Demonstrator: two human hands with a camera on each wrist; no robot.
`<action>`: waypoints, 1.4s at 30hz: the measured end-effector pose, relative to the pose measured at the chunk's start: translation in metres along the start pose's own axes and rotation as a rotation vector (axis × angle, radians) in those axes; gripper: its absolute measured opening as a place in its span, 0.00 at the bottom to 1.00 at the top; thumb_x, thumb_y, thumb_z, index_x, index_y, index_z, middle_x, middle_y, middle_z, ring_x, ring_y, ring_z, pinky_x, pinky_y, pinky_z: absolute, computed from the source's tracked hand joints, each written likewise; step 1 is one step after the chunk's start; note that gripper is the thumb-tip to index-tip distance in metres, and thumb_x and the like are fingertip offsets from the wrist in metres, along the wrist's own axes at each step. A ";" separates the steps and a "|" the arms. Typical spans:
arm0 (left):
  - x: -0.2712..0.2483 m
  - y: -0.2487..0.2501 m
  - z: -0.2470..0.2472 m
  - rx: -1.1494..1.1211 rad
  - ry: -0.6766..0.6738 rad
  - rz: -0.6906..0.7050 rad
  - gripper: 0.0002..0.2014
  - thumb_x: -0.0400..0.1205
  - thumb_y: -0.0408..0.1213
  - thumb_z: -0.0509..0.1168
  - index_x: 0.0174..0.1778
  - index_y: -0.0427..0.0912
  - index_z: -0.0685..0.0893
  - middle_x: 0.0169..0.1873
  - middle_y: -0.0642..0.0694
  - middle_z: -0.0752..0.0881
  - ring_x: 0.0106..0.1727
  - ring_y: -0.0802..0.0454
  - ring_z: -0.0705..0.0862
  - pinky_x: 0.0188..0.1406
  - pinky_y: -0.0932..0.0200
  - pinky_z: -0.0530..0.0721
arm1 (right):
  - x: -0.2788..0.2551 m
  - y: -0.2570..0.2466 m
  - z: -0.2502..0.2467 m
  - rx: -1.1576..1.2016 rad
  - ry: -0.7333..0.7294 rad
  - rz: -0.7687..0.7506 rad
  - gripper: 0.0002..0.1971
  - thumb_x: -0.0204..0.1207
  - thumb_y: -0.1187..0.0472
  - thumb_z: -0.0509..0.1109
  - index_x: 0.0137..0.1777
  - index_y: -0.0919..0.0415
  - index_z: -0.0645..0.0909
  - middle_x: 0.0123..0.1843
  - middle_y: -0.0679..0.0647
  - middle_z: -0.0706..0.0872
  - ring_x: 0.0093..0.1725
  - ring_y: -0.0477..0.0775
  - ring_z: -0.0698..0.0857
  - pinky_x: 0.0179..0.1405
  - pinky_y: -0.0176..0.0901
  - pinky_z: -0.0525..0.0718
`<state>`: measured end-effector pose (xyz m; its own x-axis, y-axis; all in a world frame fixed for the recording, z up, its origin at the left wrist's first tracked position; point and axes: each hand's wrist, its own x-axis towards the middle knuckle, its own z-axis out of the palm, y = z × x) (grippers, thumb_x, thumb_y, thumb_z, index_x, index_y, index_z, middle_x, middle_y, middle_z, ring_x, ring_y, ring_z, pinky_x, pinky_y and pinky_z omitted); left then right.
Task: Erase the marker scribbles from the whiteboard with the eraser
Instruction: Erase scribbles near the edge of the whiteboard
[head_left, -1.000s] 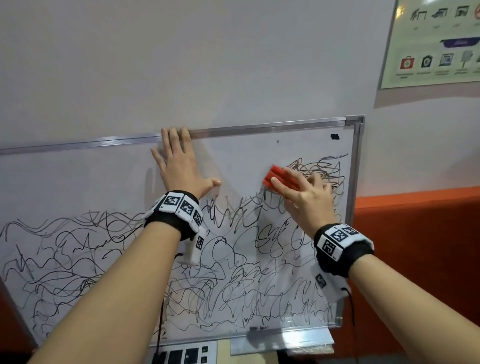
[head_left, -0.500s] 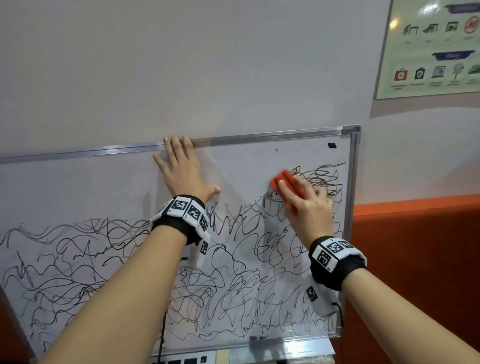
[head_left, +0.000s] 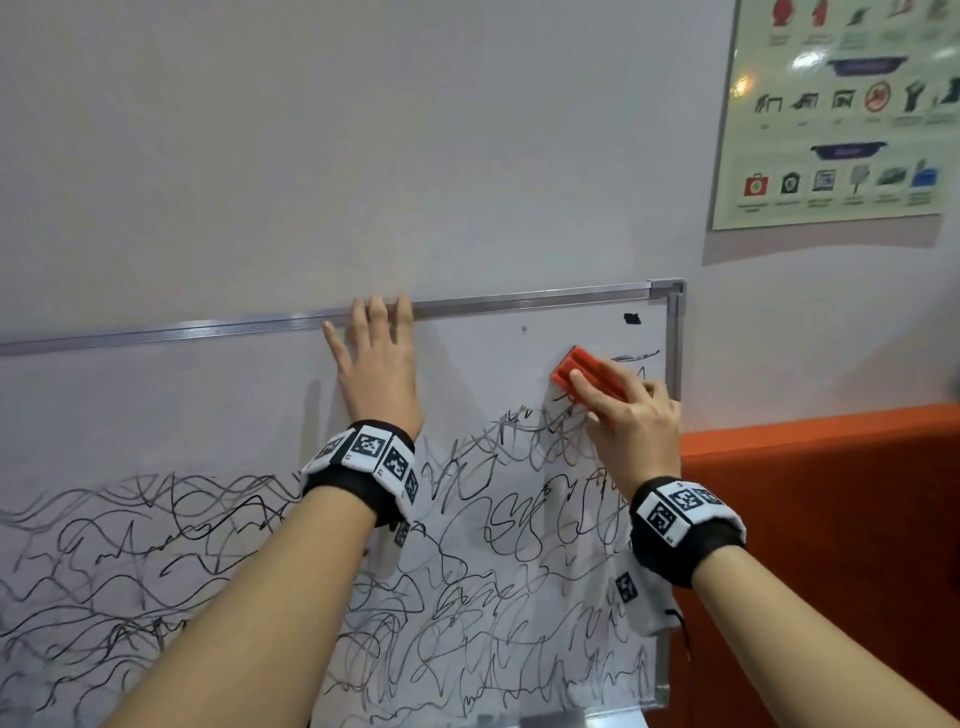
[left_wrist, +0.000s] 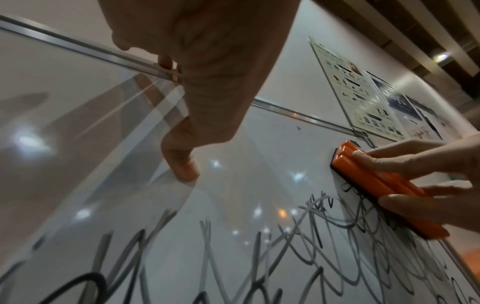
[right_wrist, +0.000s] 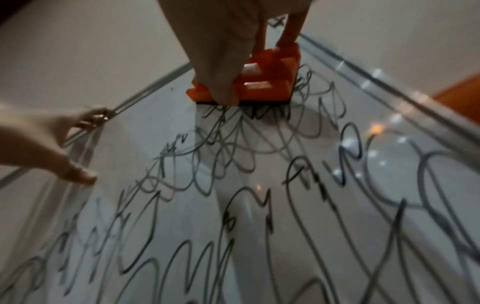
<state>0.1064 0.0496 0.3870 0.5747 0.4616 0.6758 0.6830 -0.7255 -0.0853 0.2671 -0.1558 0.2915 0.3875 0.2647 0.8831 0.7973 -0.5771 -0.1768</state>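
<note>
Head view: one orange plastic block eraser (head_left: 587, 375) sits in the right centre of the frame, pressed flat against the single white, metal-framed whiteboard (head_left: 208, 415) near its upper right corner, at the top edge of the black marker scribbles (head_left: 467, 597) that fill the board's lower half. The right hand (head_left: 631, 423) grips the eraser, thumb on one long side and fingers on the other. The left hand (head_left: 376, 371), in the upper middle, lies open and flat on the board, fingertips on the top frame rail. Each of the two wrists wears one black band with square-patterned markers. One pale green poster (head_left: 841, 109) of icons hangs on the wall at upper right.
</note>
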 end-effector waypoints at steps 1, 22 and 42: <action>0.000 0.001 0.000 -0.009 0.009 -0.010 0.56 0.67 0.31 0.77 0.84 0.44 0.46 0.81 0.38 0.55 0.85 0.38 0.50 0.82 0.29 0.50 | -0.002 -0.004 0.002 0.019 0.015 0.011 0.31 0.66 0.65 0.81 0.69 0.41 0.83 0.72 0.51 0.81 0.51 0.67 0.80 0.49 0.60 0.81; 0.000 0.008 0.002 -0.052 0.057 -0.076 0.53 0.68 0.28 0.76 0.84 0.44 0.49 0.82 0.40 0.57 0.85 0.40 0.51 0.81 0.34 0.57 | 0.008 0.010 -0.005 0.026 0.035 -0.212 0.29 0.69 0.69 0.79 0.68 0.45 0.85 0.73 0.53 0.81 0.53 0.67 0.79 0.51 0.62 0.83; 0.001 0.006 0.010 -0.084 0.125 -0.075 0.53 0.65 0.25 0.75 0.83 0.44 0.53 0.81 0.40 0.59 0.84 0.40 0.54 0.78 0.38 0.63 | 0.037 0.056 -0.010 0.292 0.010 -0.393 0.20 0.74 0.75 0.71 0.62 0.57 0.88 0.70 0.64 0.83 0.68 0.67 0.83 0.75 0.75 0.67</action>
<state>0.1161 0.0508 0.3798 0.4595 0.4527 0.7641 0.6784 -0.7342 0.0270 0.3213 -0.1855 0.3186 0.0284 0.4109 0.9113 0.9793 -0.1944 0.0572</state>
